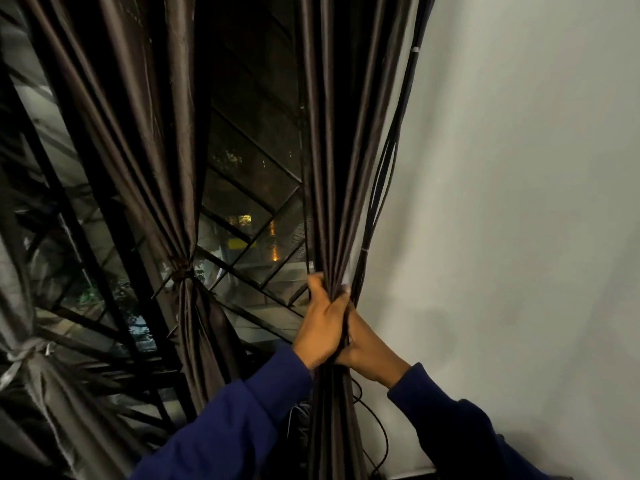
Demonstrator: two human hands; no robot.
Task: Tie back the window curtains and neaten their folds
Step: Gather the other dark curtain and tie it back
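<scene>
A dark brown curtain (332, 168) hangs at the right edge of the window, gathered into narrow folds. My left hand (322, 323) grips the bunched folds from the left, thumb up. From the right, my right hand (367, 348) wraps round the same bunch just below, its fingers mostly hidden behind the cloth. A second brown curtain (156, 150) in the middle is cinched by a tie (181, 270). At the far left a third curtain (45, 393) is bound with a pale tie (24, 355).
A black window grille (249, 188) with diagonal bars lies behind the curtains, night street beyond. Black cables (384, 188) run down beside the right curtain along the white wall (519, 202). A dark ledge (408, 474) sits low at the wall.
</scene>
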